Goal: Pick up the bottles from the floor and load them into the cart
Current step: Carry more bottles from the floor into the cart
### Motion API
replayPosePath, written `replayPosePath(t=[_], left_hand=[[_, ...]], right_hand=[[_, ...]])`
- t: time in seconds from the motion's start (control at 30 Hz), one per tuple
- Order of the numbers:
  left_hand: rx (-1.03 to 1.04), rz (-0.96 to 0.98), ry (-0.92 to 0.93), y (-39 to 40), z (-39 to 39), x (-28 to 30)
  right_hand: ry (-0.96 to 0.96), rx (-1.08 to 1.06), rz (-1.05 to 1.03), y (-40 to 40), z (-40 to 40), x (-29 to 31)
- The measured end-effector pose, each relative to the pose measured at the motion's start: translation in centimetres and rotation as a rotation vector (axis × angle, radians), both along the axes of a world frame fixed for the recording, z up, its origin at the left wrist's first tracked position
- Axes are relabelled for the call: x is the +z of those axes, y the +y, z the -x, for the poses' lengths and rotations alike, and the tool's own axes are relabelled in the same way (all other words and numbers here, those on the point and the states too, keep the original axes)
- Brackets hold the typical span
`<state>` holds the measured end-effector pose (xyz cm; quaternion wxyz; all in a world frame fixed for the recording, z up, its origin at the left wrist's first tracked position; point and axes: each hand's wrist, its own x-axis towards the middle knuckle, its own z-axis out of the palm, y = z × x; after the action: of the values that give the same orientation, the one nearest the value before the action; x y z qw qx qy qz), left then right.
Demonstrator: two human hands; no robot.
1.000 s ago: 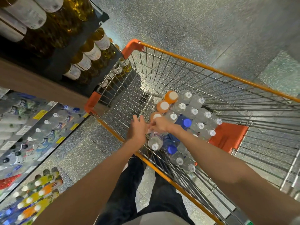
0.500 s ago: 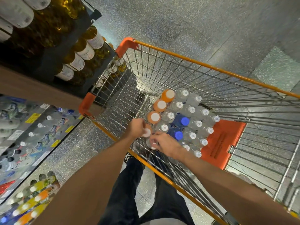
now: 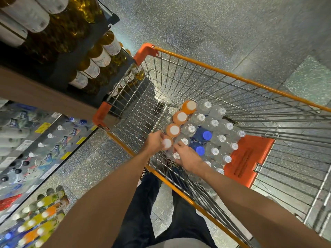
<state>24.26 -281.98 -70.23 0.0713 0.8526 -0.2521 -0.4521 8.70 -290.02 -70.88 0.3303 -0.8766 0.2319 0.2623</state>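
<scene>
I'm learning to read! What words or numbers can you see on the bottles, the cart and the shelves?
None can be read.
Orange flap in the cart: dark print, too blurred.
Yellow shelf tags: too small.
Wine bottle labels: blurred.
Shelf water bottle labels: blue lettering, blurred.

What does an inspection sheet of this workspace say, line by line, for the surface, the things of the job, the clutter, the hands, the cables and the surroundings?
Surface: speckled grey floor; no bottles seen on it.
Job's things: orange-rimmed wire cart holds upright bottles packed together: orange bottles in a row, clear bottles, two blue-capped bottles.
Clutter: nothing seen.
Hands: left hand grips a white-capped orange bottle at the near end of the row; right hand rests on clear bottles beside it, fingers around a cap.
Cables: nothing seen.
Surroundings: store shelves of bottles at left; orange child-seat flap in the cart.
</scene>
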Motion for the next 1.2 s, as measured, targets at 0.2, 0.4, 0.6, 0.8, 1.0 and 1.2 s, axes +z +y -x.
replayPosePath(t=[0.2,0.4,0.6,0.8,1.0,1.2], left_hand=[[0.051,-0.007,-0.011,1.0,-0.1,2.7],[0.287,0.216,0.048,2.6,-0.9,10.1],[0.580,0.473,-0.145,9.9,0.0,16.7],[0.749,0.461,-0.387,20.8,2.1,19.4],[1.032,0.513,-0.483,31.5,6.4,21.7],[1.299,0.602,-0.532,43.6,13.4,23.6]], right_hand=[[-0.016,-0.022,0.016,-0.1,-0.3,0.4],[-0.172,-0.257,-0.090,-1.2,-0.2,3.9],[-0.470,-0.337,-0.118,-0.1,-3.3,13.1],[-0.616,-0.065,-0.197,5.7,-8.3,19.2],[-0.635,0.227,-0.329,15.7,-11.1,23.1],[-0.576,0.422,-0.471,28.7,-9.4,26.1]])
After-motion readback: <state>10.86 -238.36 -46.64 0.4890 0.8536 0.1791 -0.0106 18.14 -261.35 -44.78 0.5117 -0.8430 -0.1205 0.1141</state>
